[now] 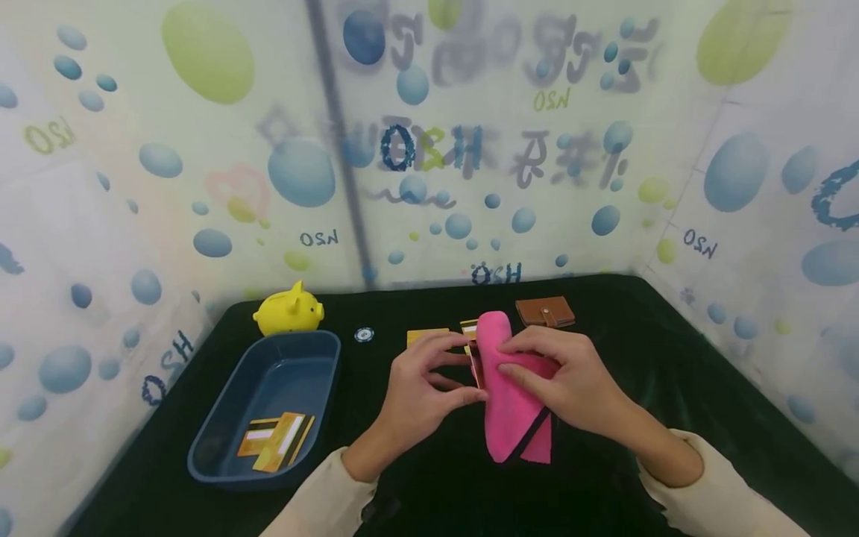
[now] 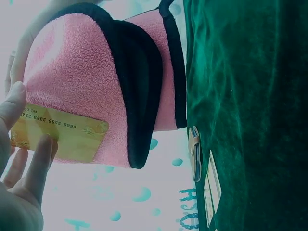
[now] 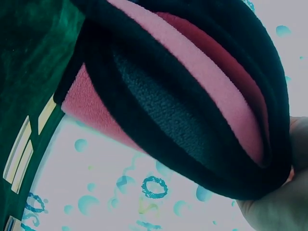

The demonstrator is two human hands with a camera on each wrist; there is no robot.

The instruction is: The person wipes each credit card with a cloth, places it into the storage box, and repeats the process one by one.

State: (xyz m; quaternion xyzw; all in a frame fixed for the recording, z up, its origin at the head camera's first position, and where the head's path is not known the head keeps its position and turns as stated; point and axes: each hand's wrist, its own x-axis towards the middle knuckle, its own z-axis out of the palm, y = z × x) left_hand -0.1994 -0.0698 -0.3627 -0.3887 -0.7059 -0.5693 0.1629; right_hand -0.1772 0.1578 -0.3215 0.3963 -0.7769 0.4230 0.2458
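Note:
Pinched between the thumb and fingers of my left hand (image 1: 423, 384) is a gold bank card (image 2: 72, 137), its embossed digits showing in the left wrist view. The card lies flat against a folded pink fleece cloth (image 1: 510, 403) with black edging. My right hand (image 1: 570, 373) grips the cloth from the other side, holding it raised above the table. In the right wrist view the folds of the cloth fan out, with a dark inner side (image 3: 163, 106) showing between them. In the head view the card is seen nearly edge-on.
A blue basin (image 1: 224, 418) at the left holds two gold cards (image 1: 285, 444). Behind it stands a yellow piggy bank (image 1: 288, 311), with a poker chip (image 1: 365, 335) to its right. More cards (image 1: 427, 335) lie beyond my hands, near a brown wallet (image 1: 546, 311). Dark green cloth (image 1: 416, 492) covers the table.

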